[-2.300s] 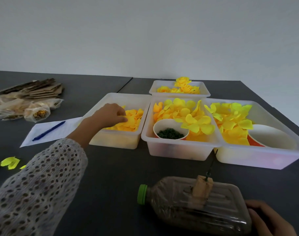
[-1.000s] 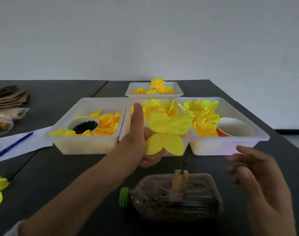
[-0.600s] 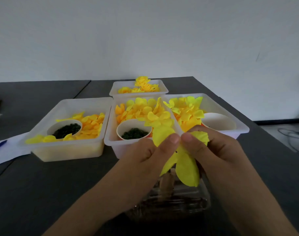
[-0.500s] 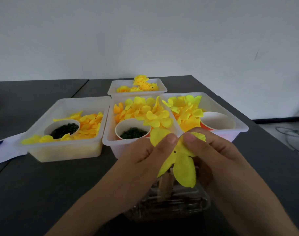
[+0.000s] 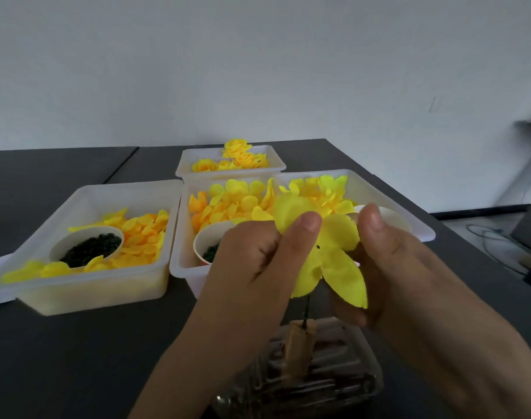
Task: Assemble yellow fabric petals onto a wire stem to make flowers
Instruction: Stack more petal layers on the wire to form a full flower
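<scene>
A: Petal piece (image 5: 327,252), bright yellow, several lobes, held up at centre frame, just right of middle. Small dark hole near its middle, facing the camera.

B: Who has it?

A: Both. Left hand (image 5: 258,267) pinches the upper-left lobe, thumb pressed on the front. Right hand (image 5: 388,267) pinches the right-hand side, thumb tip up at the lobe's edge, other fingers curled behind the fabric. Neither hand slack.

B: And the wire stem?

A: Wire stem (image 5: 306,309) shows as a thin dark line under the lower lobes, rising from a cork-like block (image 5: 299,346) set on a clear plastic bottle (image 5: 306,385) lying on its side, bottom centre of frame. Long axis near upright, leaning slightly.

B: So the relation that counts?

A: Hole sits above the wire's top and a little to the right. The tip itself is hidden behind the fabric; I cannot tell whether it touches. My judgement: the petal must come down along the wire's axis with the hole lined over the tip. Both hands about equally near; left thumb lies closer to the hole.

B: Surroundings?

A: White trays (image 5: 85,285) of loose yellow petals behind, mid-frame, on the dark table (image 5: 76,358); cups of dark green bits inside two.
</scene>
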